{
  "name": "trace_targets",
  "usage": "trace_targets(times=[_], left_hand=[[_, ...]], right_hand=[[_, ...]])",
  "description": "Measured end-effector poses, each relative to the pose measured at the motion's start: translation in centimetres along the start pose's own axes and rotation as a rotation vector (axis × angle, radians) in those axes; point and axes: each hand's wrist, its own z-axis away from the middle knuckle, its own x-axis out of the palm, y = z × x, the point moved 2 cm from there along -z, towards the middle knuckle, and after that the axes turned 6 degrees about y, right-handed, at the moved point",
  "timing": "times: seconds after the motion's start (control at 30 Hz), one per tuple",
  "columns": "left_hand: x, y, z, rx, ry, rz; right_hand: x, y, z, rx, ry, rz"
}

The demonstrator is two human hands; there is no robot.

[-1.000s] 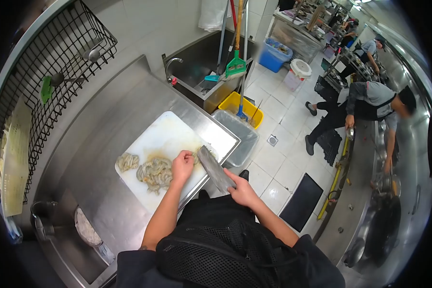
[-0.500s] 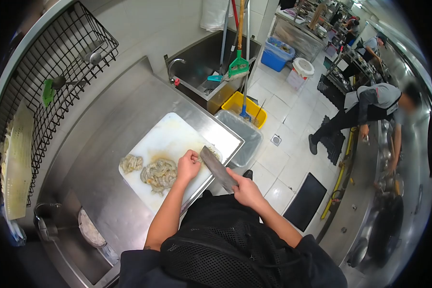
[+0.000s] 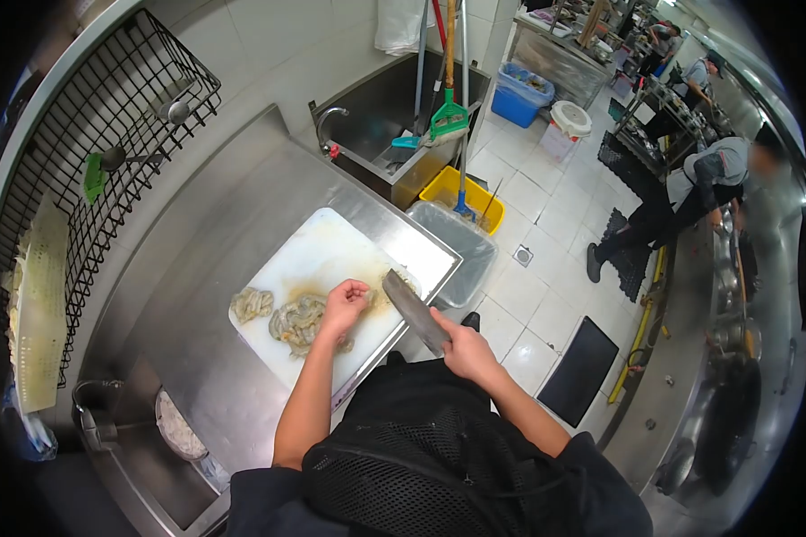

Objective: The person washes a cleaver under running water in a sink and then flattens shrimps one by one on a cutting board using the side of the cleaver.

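Note:
My right hand [image 3: 467,347] grips a cleaver [image 3: 417,313] by its handle end, the broad dark blade reaching over the near right edge of a white cutting board [image 3: 330,234]. Just left of the blade tip is my left hand [image 3: 345,309], fingers curled and pinched together above the board; whatever they hold is too small to make out. Beside that wrist lies a heap of raw, greyish peeled shrimp [image 3: 294,320], and farther left a smaller shrimp pile [image 3: 252,304]. Small wet bits lie partly hidden behind the blade.
The board lies on a steel counter [image 3: 215,242]. Behind it is a sink [image 3: 372,112] with brooms and a dustpan. A grey bin [image 3: 461,268] and yellow bucket [image 3: 443,190] stand past the counter edge. A wire rack [image 3: 98,215] hangs left. A co-worker [image 3: 712,174] leans over the right counter.
The gap between my left fingertips and the cleaver has widened slightly. The view has shifted a little. At the right counter the co-worker's arms have moved.

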Motion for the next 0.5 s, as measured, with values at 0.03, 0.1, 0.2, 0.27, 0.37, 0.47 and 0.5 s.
trace_targets(times=[0.03, 0.1, 0.2, 0.27, 0.37, 0.47, 0.5], left_hand=[[0.1, 0.3, 0.0, 0.002, -0.004, 0.002], [0.5, 0.8, -0.1, -0.159, -0.142, 0.113], [0.8, 0.4, -1.7, -0.104, -0.146, -0.189], [0.7, 0.2, -2.0, 0.180, -0.021, -0.440], [1.2, 1.5, -1.7, 0.442, 0.034, -0.703], [2.0, 2.9, 0.1, 0.462, -0.050, -0.780], [2.3, 3.2, 0.4, 0.521, -0.060, -0.834]], right_hand=[[0.0, 0.1, 0.0, -0.005, 0.002, -0.008], [-0.1, 0.1, 0.0, -0.008, 0.008, -0.023], [-0.3, -0.3, 0.2, 0.002, -0.005, -0.032], [-0.4, -0.3, 0.3, 0.015, -0.020, -0.023], [-0.5, 0.0, 0.4, 0.011, -0.019, -0.024], [-0.2, 0.1, 0.6, 0.015, -0.028, -0.026], [-0.1, 0.1, 0.6, 0.007, -0.020, -0.035]])
